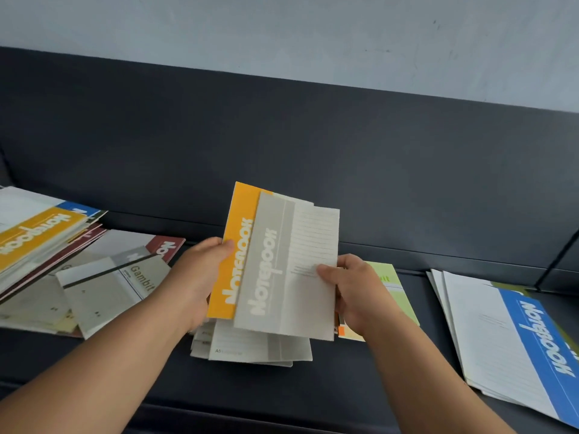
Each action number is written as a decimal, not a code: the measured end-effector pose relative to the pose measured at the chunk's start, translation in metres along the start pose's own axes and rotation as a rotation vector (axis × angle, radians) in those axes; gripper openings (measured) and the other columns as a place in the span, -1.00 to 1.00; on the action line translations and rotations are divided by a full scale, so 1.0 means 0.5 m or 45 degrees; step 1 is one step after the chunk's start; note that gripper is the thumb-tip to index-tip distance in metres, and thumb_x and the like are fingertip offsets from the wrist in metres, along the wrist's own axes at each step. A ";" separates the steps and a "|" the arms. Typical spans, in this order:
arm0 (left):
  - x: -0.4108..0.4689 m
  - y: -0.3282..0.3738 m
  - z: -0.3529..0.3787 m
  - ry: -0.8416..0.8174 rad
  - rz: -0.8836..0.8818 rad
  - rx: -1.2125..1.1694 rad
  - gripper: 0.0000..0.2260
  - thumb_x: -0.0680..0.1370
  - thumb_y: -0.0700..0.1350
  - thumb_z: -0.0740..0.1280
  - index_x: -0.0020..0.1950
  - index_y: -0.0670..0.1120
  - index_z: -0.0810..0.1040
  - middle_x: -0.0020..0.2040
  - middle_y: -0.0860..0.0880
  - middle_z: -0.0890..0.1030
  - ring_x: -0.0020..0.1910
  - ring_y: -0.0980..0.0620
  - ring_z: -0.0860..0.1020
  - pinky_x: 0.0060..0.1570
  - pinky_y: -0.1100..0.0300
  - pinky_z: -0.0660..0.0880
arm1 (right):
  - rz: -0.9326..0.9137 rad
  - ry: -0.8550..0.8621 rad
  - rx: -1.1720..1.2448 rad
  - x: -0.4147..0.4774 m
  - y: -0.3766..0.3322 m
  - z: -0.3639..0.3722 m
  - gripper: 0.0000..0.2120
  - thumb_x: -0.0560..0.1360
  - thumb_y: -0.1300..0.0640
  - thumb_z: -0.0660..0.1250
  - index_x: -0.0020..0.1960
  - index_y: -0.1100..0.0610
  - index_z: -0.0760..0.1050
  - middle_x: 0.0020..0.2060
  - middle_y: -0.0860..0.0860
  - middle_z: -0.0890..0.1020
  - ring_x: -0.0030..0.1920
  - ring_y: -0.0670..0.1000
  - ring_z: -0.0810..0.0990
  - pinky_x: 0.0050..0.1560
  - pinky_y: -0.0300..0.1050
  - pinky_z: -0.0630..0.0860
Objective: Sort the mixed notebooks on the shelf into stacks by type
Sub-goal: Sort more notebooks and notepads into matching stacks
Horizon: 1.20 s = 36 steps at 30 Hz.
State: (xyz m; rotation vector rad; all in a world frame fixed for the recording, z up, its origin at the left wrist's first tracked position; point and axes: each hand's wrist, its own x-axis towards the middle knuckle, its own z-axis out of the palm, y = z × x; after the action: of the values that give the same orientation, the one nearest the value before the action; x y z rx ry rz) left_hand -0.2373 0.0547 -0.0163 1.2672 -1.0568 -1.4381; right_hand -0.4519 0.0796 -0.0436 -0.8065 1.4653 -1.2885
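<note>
Two notebooks are lifted above the dark surface at centre. My left hand [200,277] grips the yellow notebook [233,245] at its left edge, thumb on the cover. In front of it, overlapping, is the grey notebook [282,270], which my right hand [354,292] pinches at its right edge with the thumb on the lined cover. Beneath them lies a small stack of grey notebooks [250,346]. A green notebook [394,289] lies flat behind my right hand, partly hidden.
A tall mixed pile with a yellow-banded notebook [34,236] on top sits at far left. Grey "Gambit" notebooks [112,286] and a dark red one [166,245] spread beside it. Blue-banded notebooks [513,349] fan out at right. The dark backrest [313,136] rises behind.
</note>
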 end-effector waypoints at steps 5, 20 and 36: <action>0.005 0.013 -0.021 0.040 -0.005 0.098 -0.84 0.65 -0.09 0.21 0.03 -0.07 0.58 0.01 -0.11 0.66 -0.01 -0.12 0.62 -0.04 -0.03 0.55 | -0.052 0.101 -0.040 -0.001 -0.006 -0.013 -0.93 0.56 0.24 0.31 0.02 0.12 0.53 -0.04 0.13 0.70 0.02 0.23 0.67 0.12 0.31 0.57; -0.033 0.019 -0.014 -0.181 -0.095 -0.011 -0.80 0.63 -0.06 0.23 0.14 -0.08 0.60 0.03 -0.14 0.69 0.00 -0.14 0.65 0.08 -0.13 0.54 | 0.029 -0.029 0.137 -0.030 -0.006 0.059 -0.91 0.57 0.31 0.28 0.06 0.21 0.50 -0.08 0.14 0.70 -0.12 0.13 0.68 -0.07 0.10 0.63; -0.032 0.144 0.010 -0.045 1.143 2.239 -0.81 0.64 -0.13 0.09 0.09 0.03 0.49 -0.01 0.10 0.55 0.24 0.00 0.41 0.42 -0.05 -0.08 | -0.652 -0.411 -0.848 -0.101 -0.131 0.083 -0.84 0.52 0.28 0.35 0.00 0.04 0.59 -0.14 -0.05 0.74 -0.14 -0.04 0.71 -0.06 -0.05 0.66</action>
State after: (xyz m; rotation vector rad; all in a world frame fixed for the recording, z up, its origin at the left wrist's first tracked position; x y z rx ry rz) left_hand -0.2348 0.0553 0.0575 1.3499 -2.6009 0.4880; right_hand -0.4057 0.0993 0.0340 -1.8324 1.4757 -0.9400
